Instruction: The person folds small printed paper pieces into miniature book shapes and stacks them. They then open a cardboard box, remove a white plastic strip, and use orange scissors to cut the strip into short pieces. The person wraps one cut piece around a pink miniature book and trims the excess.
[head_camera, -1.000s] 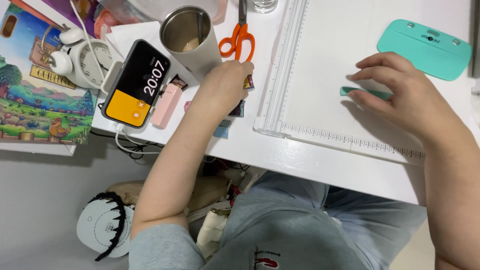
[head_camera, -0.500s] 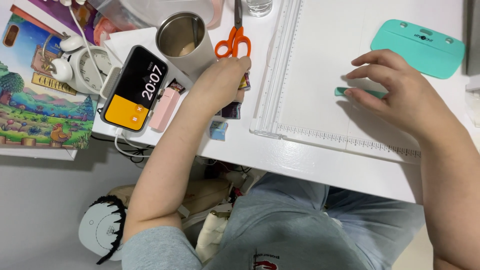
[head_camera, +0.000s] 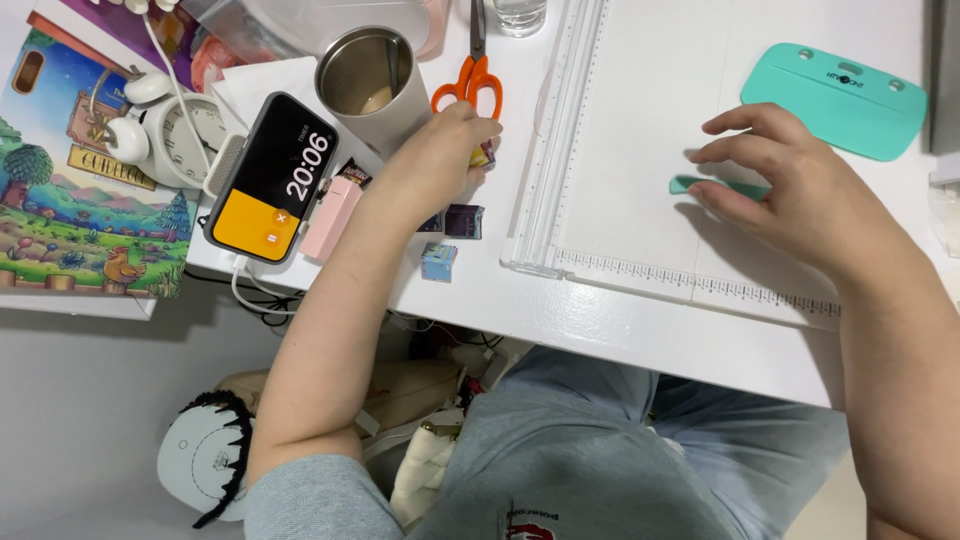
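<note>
At frame centre, your left hand (head_camera: 440, 165) pinches a tiny packet (head_camera: 484, 155); your right hand (head_camera: 790, 195) rests on a teal stick (head_camera: 712, 186).

Your left fingers are closed on the packet just below the orange scissors (head_camera: 470, 85) and beside the steel cup (head_camera: 372, 80); what the packet is, I can't quite tell. At right of the frame, on the white scoring board (head_camera: 640, 150), your right fingers curl loosely over the stick, pressing rather than gripping. More packets (head_camera: 440, 260) lie near the phone (head_camera: 272, 178). A teal scraper (head_camera: 835, 100) sits upper right.
</note>
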